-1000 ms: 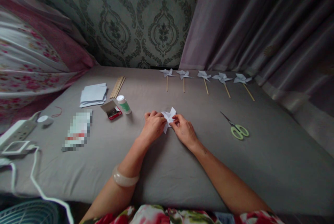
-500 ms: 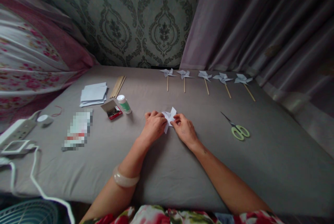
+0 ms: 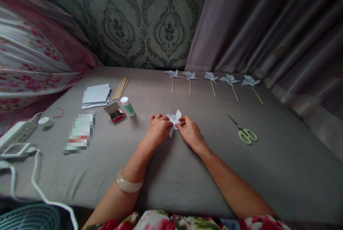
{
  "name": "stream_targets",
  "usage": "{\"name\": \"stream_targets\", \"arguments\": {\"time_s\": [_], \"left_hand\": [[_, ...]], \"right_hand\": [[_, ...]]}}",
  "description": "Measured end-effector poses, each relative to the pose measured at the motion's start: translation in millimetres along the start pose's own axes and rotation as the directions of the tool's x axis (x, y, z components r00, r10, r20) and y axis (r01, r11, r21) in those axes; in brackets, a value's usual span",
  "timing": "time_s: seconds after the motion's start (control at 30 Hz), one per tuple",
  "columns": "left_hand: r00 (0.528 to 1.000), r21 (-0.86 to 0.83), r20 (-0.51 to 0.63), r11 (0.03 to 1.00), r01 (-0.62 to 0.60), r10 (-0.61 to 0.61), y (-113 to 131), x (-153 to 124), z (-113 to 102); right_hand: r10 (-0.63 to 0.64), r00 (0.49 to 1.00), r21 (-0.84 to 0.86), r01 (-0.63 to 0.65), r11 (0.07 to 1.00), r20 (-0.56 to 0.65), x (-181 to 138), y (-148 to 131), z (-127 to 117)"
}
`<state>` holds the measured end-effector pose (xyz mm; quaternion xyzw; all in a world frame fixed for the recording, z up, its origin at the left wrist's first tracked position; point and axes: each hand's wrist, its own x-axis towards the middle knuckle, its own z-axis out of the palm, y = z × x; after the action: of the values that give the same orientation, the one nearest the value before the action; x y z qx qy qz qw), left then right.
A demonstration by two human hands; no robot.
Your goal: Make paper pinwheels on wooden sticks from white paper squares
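Between my two hands is a white paper pinwheel (image 3: 175,118) without a stick in sight, its blades folded toward the middle. My left hand (image 3: 160,128) grips its left side, fingers bent and partly hiding the paper. From the right, my right hand (image 3: 189,131) pinches the paper near the centre with thumb and fingertips. Left of my hands stand a glue stick (image 3: 128,107) with a white cap and a small open box (image 3: 115,112) with a red edge and small dark items inside. Scissors (image 3: 245,134) with green handles lie to the right.
Finished pinwheels (image 3: 211,77) on sticks lie in a row at the back right. Back left are a stack of white paper (image 3: 96,94) and loose wooden sticks (image 3: 121,88). A blurred packet (image 3: 80,131), a power strip (image 3: 20,133) and a white cable (image 3: 36,183) occupy the left.
Both hands keep their hold on the paper pinwheel with hardly any movement. The view has shifted very slightly.
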<state>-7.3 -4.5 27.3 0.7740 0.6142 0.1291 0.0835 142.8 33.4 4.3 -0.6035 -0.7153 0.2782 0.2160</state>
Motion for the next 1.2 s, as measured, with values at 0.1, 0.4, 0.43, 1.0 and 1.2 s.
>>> {"name": "stream_targets", "arguments": {"time_s": [0.1,0.4,0.43,1.0,1.2], "left_hand": [[1.000,0.006,-0.001,1.000,-0.004,0.004,-0.7,0.1,0.9],[1.000,-0.005,0.023,1.000,-0.001,0.001,1.4,-0.1,-2.1],[1.000,-0.006,0.023,1.000,-0.001,0.001,1.6,0.0,-2.3],[0.999,-0.031,0.033,1.000,-0.002,0.003,1.2,0.2,-2.4],[0.999,-0.016,0.044,1.000,0.004,-0.004,1.6,0.3,-3.0]], "right_hand": [[-0.001,1.000,-0.014,0.001,1.000,0.009,0.4,-0.5,-0.9],[-0.022,0.999,-0.043,0.024,0.999,0.035,2.8,-0.5,-2.1],[-0.024,0.999,-0.047,0.026,0.999,0.038,3.1,-0.1,-1.9],[-0.145,0.985,-0.080,0.152,0.985,0.095,-0.2,-0.9,-6.1],[-0.148,0.983,-0.117,0.161,0.980,0.109,-0.9,-2.7,-7.2]]}}
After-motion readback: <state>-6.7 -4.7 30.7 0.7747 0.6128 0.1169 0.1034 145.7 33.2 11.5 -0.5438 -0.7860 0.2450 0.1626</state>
